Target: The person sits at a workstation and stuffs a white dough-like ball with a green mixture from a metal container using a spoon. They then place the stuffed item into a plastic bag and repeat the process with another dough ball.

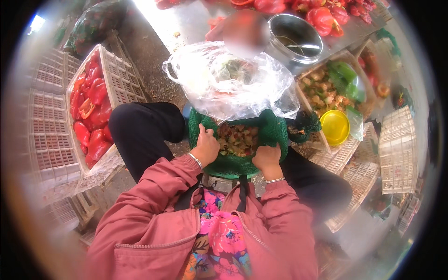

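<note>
Between my knees stands a green mesh bag (pixel 227 171), its mouth spread wide. Inside it lie chopped pepper scraps (pixel 237 140), pale with bits of red and green. My left hand (pixel 206 146) is closed on the bag's left rim. On the opposite side my right hand (pixel 268 161) is closed on the near right rim, the fingertips partly hidden by the mesh. A crumpled clear plastic bag (pixel 233 84) rests against the far edge of the mesh bag, apart from both hands.
A white crate (pixel 122 77) of red peppers (pixel 97 122) stands at left. Ahead is a metal table (pixel 193 23) with red peppers and a steel pot (pixel 295 37). To the right, a crate of scraps (pixel 322 91) has a yellow lid (pixel 335 127) at its near edge.
</note>
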Available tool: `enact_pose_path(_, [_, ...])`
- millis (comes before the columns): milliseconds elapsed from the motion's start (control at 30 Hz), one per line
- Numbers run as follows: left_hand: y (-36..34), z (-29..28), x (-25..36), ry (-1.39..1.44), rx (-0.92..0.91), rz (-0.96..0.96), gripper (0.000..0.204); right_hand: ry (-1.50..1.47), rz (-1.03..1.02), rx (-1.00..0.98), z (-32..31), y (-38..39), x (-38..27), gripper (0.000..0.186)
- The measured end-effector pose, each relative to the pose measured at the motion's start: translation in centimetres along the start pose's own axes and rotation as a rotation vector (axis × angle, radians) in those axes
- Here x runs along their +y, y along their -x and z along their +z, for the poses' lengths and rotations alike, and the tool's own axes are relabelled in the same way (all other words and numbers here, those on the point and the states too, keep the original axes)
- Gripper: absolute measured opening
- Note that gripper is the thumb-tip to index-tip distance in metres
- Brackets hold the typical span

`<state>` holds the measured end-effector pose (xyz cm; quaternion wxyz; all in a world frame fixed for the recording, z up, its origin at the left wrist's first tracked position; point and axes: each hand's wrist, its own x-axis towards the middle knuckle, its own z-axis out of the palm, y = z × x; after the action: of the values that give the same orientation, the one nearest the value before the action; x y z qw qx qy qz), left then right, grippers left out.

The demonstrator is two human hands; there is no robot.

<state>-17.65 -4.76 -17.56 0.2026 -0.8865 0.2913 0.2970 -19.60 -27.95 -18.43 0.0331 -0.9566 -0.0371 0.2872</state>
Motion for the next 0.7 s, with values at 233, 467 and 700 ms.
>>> enact_pose_path(233, [1.7,1.3,-0.5,0.089,0.186,0.036,0.021,-0.055,-0.106,-0.002,-1.1,1.0,0.4,0.029])
enact_pose_path(467, [2.1,1.5,0.0,0.284,0.388,0.162,0.019,-0.487,-0.377,0.109,-4.7,4.1,-0.8,0.026])
enact_pose_path(700, [10.8,-13.5,-7.7,1.096,0.875,0.309,0.014,-0.952,-0.649,0.074,-18.5,10.8,0.3,0.024])
